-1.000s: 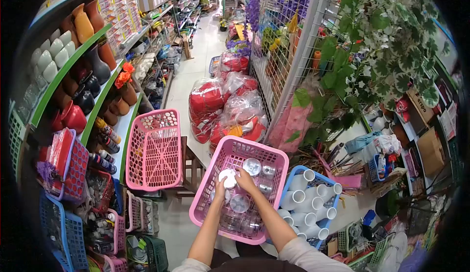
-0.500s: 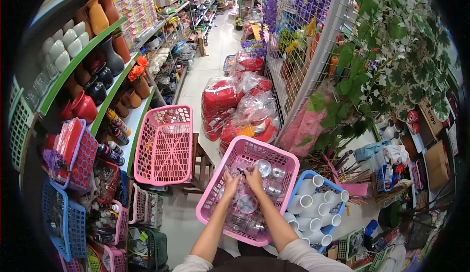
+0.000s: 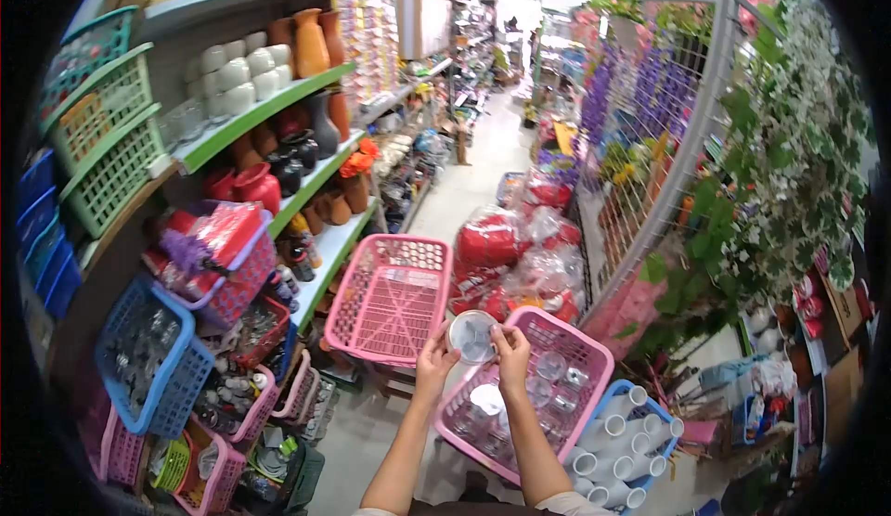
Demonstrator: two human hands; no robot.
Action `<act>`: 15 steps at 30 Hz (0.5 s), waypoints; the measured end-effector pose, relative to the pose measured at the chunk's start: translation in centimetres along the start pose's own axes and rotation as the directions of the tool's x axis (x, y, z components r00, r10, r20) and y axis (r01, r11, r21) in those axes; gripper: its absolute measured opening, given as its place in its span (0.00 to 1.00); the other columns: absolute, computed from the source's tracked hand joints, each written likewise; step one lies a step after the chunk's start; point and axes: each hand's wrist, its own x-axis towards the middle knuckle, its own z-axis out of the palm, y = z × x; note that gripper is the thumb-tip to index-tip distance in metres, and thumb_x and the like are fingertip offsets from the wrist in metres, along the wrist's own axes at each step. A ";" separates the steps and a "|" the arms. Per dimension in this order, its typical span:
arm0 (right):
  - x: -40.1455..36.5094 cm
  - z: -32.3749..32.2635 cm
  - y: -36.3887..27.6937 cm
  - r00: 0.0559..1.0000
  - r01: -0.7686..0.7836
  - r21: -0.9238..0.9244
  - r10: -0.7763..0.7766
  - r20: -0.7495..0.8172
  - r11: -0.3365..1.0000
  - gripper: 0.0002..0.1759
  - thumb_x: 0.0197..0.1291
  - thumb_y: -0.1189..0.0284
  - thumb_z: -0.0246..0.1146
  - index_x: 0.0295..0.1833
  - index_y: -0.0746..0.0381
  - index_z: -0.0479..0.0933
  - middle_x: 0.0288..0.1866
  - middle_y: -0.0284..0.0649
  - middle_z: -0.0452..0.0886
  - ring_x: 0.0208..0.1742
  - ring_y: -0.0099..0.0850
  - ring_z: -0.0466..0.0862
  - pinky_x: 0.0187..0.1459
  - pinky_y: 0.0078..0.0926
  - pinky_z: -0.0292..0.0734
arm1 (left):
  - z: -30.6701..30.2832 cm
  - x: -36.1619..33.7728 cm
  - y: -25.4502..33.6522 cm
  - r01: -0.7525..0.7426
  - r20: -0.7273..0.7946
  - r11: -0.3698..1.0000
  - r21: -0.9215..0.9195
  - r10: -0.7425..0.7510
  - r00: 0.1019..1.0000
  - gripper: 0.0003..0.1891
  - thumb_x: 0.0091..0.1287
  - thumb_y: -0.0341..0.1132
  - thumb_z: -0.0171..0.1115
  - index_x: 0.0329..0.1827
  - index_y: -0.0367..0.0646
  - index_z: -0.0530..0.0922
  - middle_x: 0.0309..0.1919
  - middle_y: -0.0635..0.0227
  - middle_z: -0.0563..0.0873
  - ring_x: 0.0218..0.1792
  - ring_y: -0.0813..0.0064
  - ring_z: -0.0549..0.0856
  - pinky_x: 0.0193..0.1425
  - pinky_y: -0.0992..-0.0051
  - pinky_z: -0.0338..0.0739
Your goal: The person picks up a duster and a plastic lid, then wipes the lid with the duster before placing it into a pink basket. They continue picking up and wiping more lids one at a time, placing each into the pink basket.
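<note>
A clear round jar (image 3: 473, 337) with a pale rim is held up between both hands, its round end facing me. My left hand (image 3: 434, 360) grips its left side, and my right hand (image 3: 511, 354) has its fingers closed on the right edge. Below and to the right stands a pink basket (image 3: 594, 367) with several clear round jars (image 3: 552, 365) lying in it. My right forearm crosses over this basket. Whether the jar has a lid, I cannot make out.
Another pink basket (image 3: 357, 335) stands on a stool to the left. White vases (image 3: 613, 454) fill a blue basket at the right. Bagged red goods (image 3: 492, 238) lie in the aisle. Shelves with pots (image 3: 255, 187) line the left; a wire rack (image 3: 640, 163) rises on the right.
Both hands have come up out of the pink basket and now hold a clear jar in front of the other pink basket. My view has tilted up and turned left.
</note>
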 end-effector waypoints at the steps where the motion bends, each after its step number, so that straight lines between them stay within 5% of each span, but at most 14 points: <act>1: -0.4 1.9 -0.2 0.996 -0.046 0.027 0.044 0.076 0.999 0.14 0.60 0.65 0.61 0.40 0.67 0.74 0.29 0.34 0.75 0.22 0.21 0.75 0.12 0.20 0.73 | -0.8 -0.5 1.5 -0.031 -0.016 0.999 0.009 0.031 0.999 0.39 0.56 0.36 0.70 0.68 0.35 0.59 0.59 0.62 0.71 0.60 0.70 0.71 0.65 0.73 0.65; 4: -2.3 7.8 1.9 0.967 0.047 -0.031 -0.038 0.252 0.998 0.13 0.62 0.64 0.59 0.38 0.65 0.74 0.29 0.33 0.74 0.22 0.20 0.75 0.14 0.20 0.73 | -3.5 -2.6 6.5 -0.153 -0.071 0.987 -0.058 0.149 0.986 0.52 0.46 0.54 0.74 0.69 0.39 0.55 0.62 0.61 0.68 0.64 0.67 0.67 0.67 0.66 0.63; 5: -3.5 9.9 1.8 0.948 0.096 -0.067 -0.071 0.311 0.993 0.14 0.63 0.64 0.58 0.38 0.65 0.74 0.29 0.33 0.74 0.22 0.20 0.75 0.16 0.18 0.73 | -4.9 -3.2 7.9 -0.182 -0.065 0.980 -0.079 0.177 0.982 0.52 0.46 0.56 0.73 0.69 0.40 0.55 0.62 0.61 0.67 0.63 0.66 0.68 0.67 0.65 0.63; 7: -7.4 14.6 -2.0 0.910 -0.051 -0.064 0.072 0.409 0.997 0.15 0.66 0.62 0.55 0.38 0.65 0.73 0.25 0.32 0.73 0.19 0.19 0.74 0.19 0.13 0.68 | -7.9 -4.2 10.4 -0.241 -0.108 0.962 -0.127 0.228 0.968 0.50 0.50 0.61 0.67 0.69 0.42 0.55 0.62 0.61 0.68 0.63 0.66 0.69 0.66 0.64 0.64; 10: -10.2 19.9 -1.1 0.842 0.003 -0.024 0.010 0.539 1.000 0.16 0.66 0.62 0.54 0.36 0.65 0.73 0.24 0.34 0.75 0.17 0.19 0.74 0.19 0.14 0.67 | -10.7 -6.9 16.0 -0.310 -0.235 0.938 -0.155 0.270 0.934 0.46 0.55 0.64 0.59 0.70 0.44 0.56 0.63 0.62 0.69 0.63 0.65 0.70 0.66 0.62 0.65; 13: -13.6 24.9 -2.5 0.739 0.133 -0.194 0.033 0.673 0.972 0.15 0.65 0.65 0.55 0.42 0.68 0.75 0.25 0.41 0.78 0.19 0.24 0.75 0.23 0.23 0.71 | -14.4 -9.4 20.4 -0.393 -0.301 0.909 -0.139 0.339 0.891 0.44 0.57 0.71 0.48 0.69 0.49 0.58 0.61 0.62 0.71 0.61 0.63 0.72 0.65 0.62 0.67; 15: -15.4 28.3 -3.4 0.654 0.530 -0.183 -0.261 0.711 0.828 0.14 0.63 0.67 0.56 0.43 0.69 0.75 0.25 0.46 0.78 0.22 0.31 0.77 0.28 0.29 0.72 | -17.0 -11.3 22.4 -0.451 -0.397 0.885 -0.118 0.374 0.838 0.43 0.58 0.71 0.46 0.69 0.50 0.58 0.61 0.61 0.72 0.60 0.59 0.74 0.64 0.62 0.69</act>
